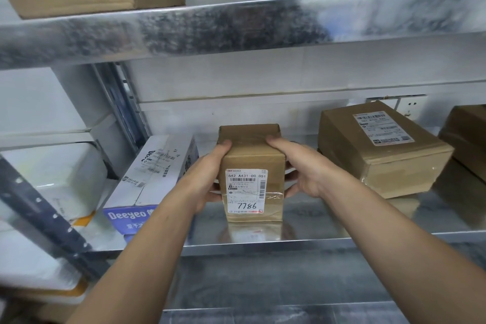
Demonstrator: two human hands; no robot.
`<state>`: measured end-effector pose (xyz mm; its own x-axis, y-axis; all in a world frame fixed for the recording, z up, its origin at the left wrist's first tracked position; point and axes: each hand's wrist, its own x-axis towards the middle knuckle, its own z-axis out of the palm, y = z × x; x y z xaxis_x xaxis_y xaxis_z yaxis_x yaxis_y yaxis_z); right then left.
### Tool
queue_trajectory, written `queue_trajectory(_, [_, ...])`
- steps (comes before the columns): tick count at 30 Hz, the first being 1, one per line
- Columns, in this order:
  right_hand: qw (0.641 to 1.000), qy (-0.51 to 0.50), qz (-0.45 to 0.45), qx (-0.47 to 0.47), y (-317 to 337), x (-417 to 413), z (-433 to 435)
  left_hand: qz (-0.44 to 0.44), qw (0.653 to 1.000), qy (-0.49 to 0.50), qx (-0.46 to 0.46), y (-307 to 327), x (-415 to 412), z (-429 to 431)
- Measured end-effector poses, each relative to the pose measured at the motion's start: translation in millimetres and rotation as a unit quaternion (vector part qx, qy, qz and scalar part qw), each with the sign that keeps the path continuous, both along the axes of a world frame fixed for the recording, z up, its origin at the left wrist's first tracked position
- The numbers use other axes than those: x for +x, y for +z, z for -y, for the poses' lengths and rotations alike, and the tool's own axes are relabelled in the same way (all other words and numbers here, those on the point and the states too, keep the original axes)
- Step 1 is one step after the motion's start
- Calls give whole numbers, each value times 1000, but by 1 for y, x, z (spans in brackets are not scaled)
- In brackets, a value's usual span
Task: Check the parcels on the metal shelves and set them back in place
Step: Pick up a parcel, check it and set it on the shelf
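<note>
Left hand (207, 175) and right hand (302, 169) hold the small box (252, 160) by its sides; it stands on the metal shelf (328, 221).

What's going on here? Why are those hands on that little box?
A person grips a small brown parcel, left hand on its left side, right hand on its right. It seems to stand on the metal shelf, its label marked 7786 facing us. A blue and white box lies to its left, a bigger brown box to its right.
</note>
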<state>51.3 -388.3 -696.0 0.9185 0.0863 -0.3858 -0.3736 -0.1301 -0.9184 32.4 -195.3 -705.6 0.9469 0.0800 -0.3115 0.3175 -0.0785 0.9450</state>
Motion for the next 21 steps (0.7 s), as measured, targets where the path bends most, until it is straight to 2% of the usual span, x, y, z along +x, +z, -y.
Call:
queue_trajectory(11, [999, 0, 28, -29, 3, 1, -6, -12, 999, 2, 31, -2, 8, 1])
queue_trajectory(21, [999, -15, 37, -18, 7, -3, -11, -5, 999, 6, 52, -4, 11, 3])
